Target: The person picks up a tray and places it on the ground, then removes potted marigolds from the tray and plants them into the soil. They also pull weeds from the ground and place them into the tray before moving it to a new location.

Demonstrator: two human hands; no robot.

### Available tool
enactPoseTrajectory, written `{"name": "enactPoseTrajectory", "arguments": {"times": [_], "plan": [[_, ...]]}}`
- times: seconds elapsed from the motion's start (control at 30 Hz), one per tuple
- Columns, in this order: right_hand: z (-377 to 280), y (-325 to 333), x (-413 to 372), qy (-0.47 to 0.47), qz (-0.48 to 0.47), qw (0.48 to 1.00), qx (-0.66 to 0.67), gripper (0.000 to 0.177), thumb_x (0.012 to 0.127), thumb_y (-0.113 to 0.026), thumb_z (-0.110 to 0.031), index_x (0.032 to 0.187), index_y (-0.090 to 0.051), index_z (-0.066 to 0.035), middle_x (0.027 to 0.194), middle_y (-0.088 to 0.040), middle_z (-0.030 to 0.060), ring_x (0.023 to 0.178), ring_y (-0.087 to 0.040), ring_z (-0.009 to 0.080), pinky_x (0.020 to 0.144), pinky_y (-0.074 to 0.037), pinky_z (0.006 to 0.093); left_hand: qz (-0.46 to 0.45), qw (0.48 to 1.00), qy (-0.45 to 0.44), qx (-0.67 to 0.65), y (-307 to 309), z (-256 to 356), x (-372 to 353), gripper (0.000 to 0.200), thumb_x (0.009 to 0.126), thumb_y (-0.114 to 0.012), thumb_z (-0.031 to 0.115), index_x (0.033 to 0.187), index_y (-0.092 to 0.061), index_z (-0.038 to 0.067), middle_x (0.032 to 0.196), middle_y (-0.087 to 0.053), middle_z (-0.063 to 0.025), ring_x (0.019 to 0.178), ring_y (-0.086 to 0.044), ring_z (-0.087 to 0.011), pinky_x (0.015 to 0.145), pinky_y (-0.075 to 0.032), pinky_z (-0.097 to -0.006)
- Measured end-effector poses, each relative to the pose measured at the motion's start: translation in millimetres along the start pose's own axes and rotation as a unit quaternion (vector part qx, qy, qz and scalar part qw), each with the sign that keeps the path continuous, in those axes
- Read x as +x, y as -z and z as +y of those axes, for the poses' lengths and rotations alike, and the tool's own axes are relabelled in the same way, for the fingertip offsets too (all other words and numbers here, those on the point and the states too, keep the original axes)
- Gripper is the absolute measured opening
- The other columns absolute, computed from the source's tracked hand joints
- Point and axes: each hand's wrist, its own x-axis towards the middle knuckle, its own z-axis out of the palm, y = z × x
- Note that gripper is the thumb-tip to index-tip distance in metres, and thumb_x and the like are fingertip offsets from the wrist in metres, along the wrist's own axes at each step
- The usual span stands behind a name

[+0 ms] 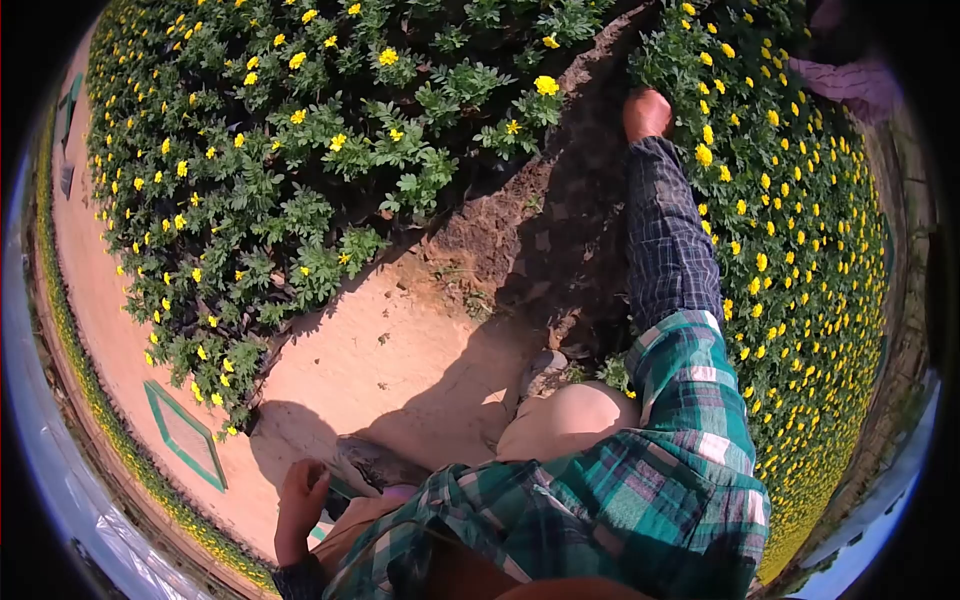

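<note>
My right hand (648, 115) reaches far forward to the edge of the right-hand bed of yellow marigolds (704, 156), low beside the leaves. Its fingers are curled into a fist, and whatever they may hold is hidden. Down at the lower left, my left hand (303, 492) is near my knee and shoe, over the sandy ground. Its fingers are curled in, with nothing visible in them. Between the two beds of marigold plants runs a narrow strip of dark, shaded soil (575, 200).
The left marigold bed (310, 210) borders pale, sandy ground (370, 350). A green rectangular frame (187, 435) lies on the sand at left. Another person's striped sleeve (850, 85) shows at the upper right, beyond the right bed. A stone-like lump (545, 365) sits by my bent knee.
</note>
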Motion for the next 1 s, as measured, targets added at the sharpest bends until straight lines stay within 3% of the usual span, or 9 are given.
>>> {"name": "enactPoseTrajectory", "arguments": {"times": [0.23,0.3,0.47,0.6,0.77,0.87,0.9,0.97,1.0], "plan": [[-16,20,-88,0.173,-0.124,0.964,0.162,0.031,0.081,-0.063,-0.024,0.102,-0.060,-0.001,0.093,-0.062,0.0214,0.094,-0.060,0.0374,0.081,-0.047,0.0442,-0.009,1.000,-0.007,0.011,-3,-5,0,0.021,0.082,-0.060,0.010,0.101,-0.055,0.000,0.093,-0.057,-0.0156,0.086,-0.059,-0.0293,0.075,-0.047,-0.0356],[-18,26,-82,0.097,0.058,0.990,0.082,0.038,0.081,-0.061,-0.018,0.114,-0.053,-0.001,0.098,-0.058,0.0240,0.092,-0.058,0.0406,0.080,-0.047,0.0457,-0.003,1.000,-0.010,0.000,-4,-2,-1,0.022,0.082,-0.060,0.010,0.100,-0.055,0.000,0.092,-0.057,-0.0159,0.086,-0.059,-0.0298,0.075,-0.047,-0.0359],[-20,12,-42,-0.029,-0.068,0.997,-0.032,0.027,0.093,-0.038,-0.010,0.115,-0.051,-0.003,0.114,-0.057,0.0263,0.103,-0.059,0.0377,0.087,-0.050,0.0426,0.017,0.999,-0.029,0.009,-2,-1,1,0.022,0.081,-0.061,0.009,0.100,-0.055,0.000,0.092,-0.058,-0.0163,0.085,-0.059,-0.0302,0.074,-0.048,-0.0362],[-28,5,-23,-0.059,-0.052,0.991,-0.105,0.025,0.092,-0.043,-0.013,0.112,-0.057,-0.008,0.104,-0.064,0.0198,0.090,-0.066,0.0334,0.078,-0.054,0.0421,0.016,0.999,-0.036,0.024,-2,8,1,0.024,0.080,-0.063,0.010,0.101,-0.056,0.000,0.093,-0.059,-0.0164,0.082,-0.061,-0.0296,0.072,-0.049,-0.0367],[-27,-1,-13,-0.036,-0.057,0.994,-0.084,0.027,0.091,-0.047,-0.020,0.109,-0.058,-0.003,0.105,-0.064,0.0210,0.094,-0.065,0.0322,0.078,-0.053,0.0422,0.016,0.999,-0.046,0.019,-4,-4,1,0.026,0.079,-0.065,0.011,0.101,-0.057,0.000,0.093,-0.060,-0.0169,0.082,-0.062,-0.0293,0.071,-0.049,-0.0373],[-34,1,-9,-0.284,0.060,0.939,0.183,0.030,0.087,-0.049,-0.019,0.106,-0.058,0.004,0.105,-0.063,0.0240,0.098,-0.063,0.0347,0.085,-0.050,0.0423,0.006,0.999,-0.030,0.028,-4,-9,3,0.026,0.079,-0.065,0.011,0.101,-0.057,0.000,0.093,-0.060,-0.0167,0.083,-0.061,-0.0291,0.072,-0.049,-0.0373],[-20,-12,-2,-0.284,0.062,0.938,0.187,0.030,0.087,-0.049,-0.019,0.106,-0.058,0.004,0.105,-0.063,0.0240,0.098,-0.063,0.0347,0.085,-0.050,0.0423,0.005,0.999,-0.031,0.036,-4,-9,2,0.026,0.080,-0.065,0.011,0.101,-0.057,0.000,0.093,-0.060,-0.0167,0.083,-0.061,-0.0290,0.071,-0.049,-0.0374],[8,-38,15,0.006,-0.042,0.993,-0.109,0.031,0.085,-0.048,-0.017,0.106,-0.058,0.003,0.108,-0.062,0.0247,0.101,-0.061,0.0360,0.086,-0.050,0.0435,0.010,0.998,-0.033,0.045,-4,-9,2,0.026,0.080,-0.065,0.012,0.102,-0.057,0.000,0.093,-0.060,-0.0166,0.083,-0.061,-0.0289,0.071,-0.049,-0.0374],[3,-7,8,-0.016,-0.089,0.996,-0.013,0.029,0.081,-0.049,-0.013,0.104,-0.058,0.003,0.108,-0.061,0.0245,0.104,-0.059,0.0382,0.087,-0.049,0.0459,0.008,0.998,-0.034,0.045,-3,-7,2,0.026,0.080,-0.065,0.012,0.102,-0.057,0.000,0.093,-0.060,-0.0165,0.083,-0.061,-0.0291,0.071,-0.049,-0.0374]]}}
